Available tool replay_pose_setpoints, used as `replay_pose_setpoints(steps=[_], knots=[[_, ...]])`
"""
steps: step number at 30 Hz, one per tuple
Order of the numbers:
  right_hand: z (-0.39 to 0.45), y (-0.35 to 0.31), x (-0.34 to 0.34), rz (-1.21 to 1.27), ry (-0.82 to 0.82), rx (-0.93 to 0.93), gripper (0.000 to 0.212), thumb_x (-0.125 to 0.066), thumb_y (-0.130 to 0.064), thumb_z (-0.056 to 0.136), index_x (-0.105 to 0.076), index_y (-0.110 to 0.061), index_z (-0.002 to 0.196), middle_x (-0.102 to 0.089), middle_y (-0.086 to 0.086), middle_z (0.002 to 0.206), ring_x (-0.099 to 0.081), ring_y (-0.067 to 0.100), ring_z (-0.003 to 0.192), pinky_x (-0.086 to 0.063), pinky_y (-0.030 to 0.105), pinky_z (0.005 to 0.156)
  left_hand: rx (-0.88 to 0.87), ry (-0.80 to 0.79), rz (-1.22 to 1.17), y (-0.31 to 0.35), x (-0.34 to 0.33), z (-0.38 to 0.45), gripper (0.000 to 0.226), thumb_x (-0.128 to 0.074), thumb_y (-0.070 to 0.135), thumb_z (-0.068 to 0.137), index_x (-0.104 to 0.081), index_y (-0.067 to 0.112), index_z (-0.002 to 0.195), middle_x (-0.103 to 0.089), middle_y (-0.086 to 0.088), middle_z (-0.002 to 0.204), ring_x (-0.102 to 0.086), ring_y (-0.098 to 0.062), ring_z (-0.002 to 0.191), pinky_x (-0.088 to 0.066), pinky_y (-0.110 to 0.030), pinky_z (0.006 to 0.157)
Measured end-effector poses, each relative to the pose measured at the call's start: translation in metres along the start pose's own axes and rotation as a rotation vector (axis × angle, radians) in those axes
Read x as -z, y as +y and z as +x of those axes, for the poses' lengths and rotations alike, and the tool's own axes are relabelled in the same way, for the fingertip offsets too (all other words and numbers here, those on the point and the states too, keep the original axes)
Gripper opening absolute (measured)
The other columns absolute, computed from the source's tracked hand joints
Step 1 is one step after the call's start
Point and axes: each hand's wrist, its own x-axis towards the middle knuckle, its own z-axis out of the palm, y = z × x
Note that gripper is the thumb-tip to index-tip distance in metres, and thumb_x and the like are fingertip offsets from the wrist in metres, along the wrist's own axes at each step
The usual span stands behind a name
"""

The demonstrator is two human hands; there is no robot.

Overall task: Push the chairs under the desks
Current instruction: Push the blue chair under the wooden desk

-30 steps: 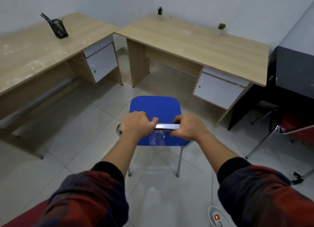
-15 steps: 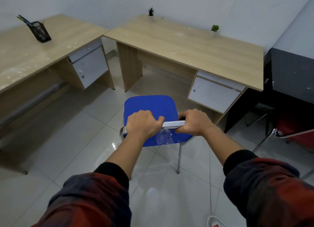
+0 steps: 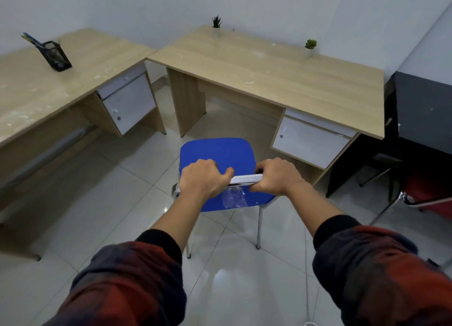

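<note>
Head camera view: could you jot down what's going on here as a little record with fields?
Activity: pushing a blue padded chair with metal legs toward a light wooden desk with a white drawer unit
Left hand: gripping the chair's backrest top
Right hand: gripping the same backrest
Chair position: on the tiled floor, not yet under the desk
On desk: two small potted plants

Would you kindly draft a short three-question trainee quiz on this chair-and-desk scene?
1. True or false: both hands grip the blue chair by its backrest.
2. What sits on the left desk? A) pen holder B) laptop C) mug
3. How many small plants stand on the middle desk?

Key: 1. True: left hand and right hand. 2. A, the pen holder. 3. Two.
</note>
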Motion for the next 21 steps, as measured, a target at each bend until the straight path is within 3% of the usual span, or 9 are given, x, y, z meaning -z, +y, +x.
replay_pose_setpoints(steps=[4,11,17,21], knots=[[0.012,-0.010,-0.001,0.037,-0.035,0.025,0.040,-0.069,-0.056,0.074,-0.070,-0.026,0.100,-0.068,-0.007,0.086,-0.063,0.014,0.076,-0.054,0.030,0.067,0.004,-0.069,0.027,-0.014,0.008,0.013,0.057,-0.042,0.062,0.089,-0.071,0.015,0.075,-0.068,-0.003,0.069,-0.064,-0.021,0.064,-0.050,-0.031,0.055],[0.021,0.005,0.007,0.114,-0.114,0.080,0.049,-0.069,-0.070,0.069,-0.069,-0.030,0.097,-0.066,-0.012,0.084,-0.060,0.009,0.074,-0.054,0.032,0.067,0.080,-0.115,0.039,-0.002,0.010,0.014,0.048,-0.042,0.056,0.089,-0.067,0.017,0.078,-0.062,0.000,0.066,-0.058,-0.016,0.061,-0.046,-0.027,0.054],[0.035,0.026,0.019,0.070,-0.094,0.057,0.047,-0.069,-0.064,0.071,-0.071,-0.031,0.104,-0.067,-0.014,0.088,-0.062,0.009,0.078,-0.053,0.029,0.069,0.079,-0.071,0.002,0.017,0.005,0.031,0.055,-0.042,0.061,0.087,-0.068,0.014,0.076,-0.067,-0.004,0.070,-0.056,-0.018,0.058,-0.054,-0.033,0.058],[0.041,0.019,0.018,0.054,-0.087,0.030,0.042,-0.070,-0.061,0.073,-0.070,-0.033,0.105,-0.068,-0.011,0.089,-0.062,0.011,0.078,-0.051,0.028,0.069,0.057,-0.057,-0.014,0.008,0.004,0.040,0.060,-0.041,0.066,0.085,-0.069,0.014,0.072,-0.066,-0.003,0.065,-0.065,-0.022,0.062,-0.056,-0.036,0.058]])
